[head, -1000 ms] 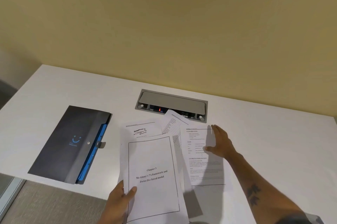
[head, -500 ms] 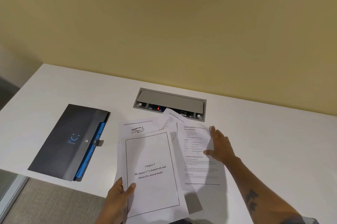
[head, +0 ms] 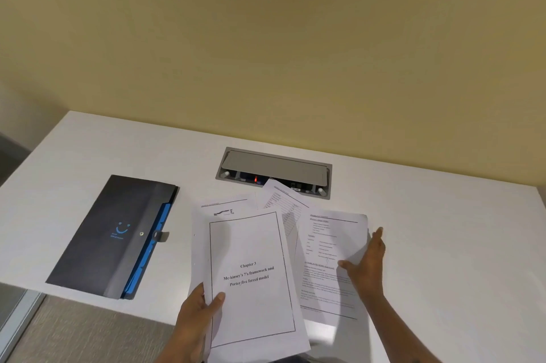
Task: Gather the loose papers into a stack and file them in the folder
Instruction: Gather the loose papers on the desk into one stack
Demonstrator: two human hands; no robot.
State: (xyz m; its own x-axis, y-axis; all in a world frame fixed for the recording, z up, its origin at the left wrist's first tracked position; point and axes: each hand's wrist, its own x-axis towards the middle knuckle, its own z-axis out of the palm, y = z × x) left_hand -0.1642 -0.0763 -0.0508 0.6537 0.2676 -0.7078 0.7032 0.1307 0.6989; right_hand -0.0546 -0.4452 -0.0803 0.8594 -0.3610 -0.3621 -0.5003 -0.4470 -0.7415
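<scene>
White laminate covers the worktop [head: 428, 229], which runs up against a plain yellow-beige wall [head: 266, 37]. Near the front edge the left hand [head: 195, 318] pinches the lower left corner of the front sheet [head: 251, 274], thumb on top and fingers [head: 197, 297] closed underneath; this page carries a ruled border and the heading "Chapter 3" with a line about a framework and five forces model. At least one more sheet sits behind it in the same grip, its top showing above the border. Just to the right, the right hand [head: 366, 262] rests on the right edge of a text-filled page [head: 328, 268], thumb pressing on its face and fingers stretched along the edge, with that side of the page curling up slightly off the surface; whether the fingers reach under it cannot be made out. Another printed sheet [head: 280, 200], turned at an angle, lies farther back, partly covered by both pages and overlapping the front lip of the grey cable hatch [head: 274, 167] sunk into the worktop, where a small red light shows. Well to the left of the papers lies the dark folder [head: 112, 232], closed and flat, with a blue smile logo on its flap, blue inner tabs along its right side and a small clasp.
</scene>
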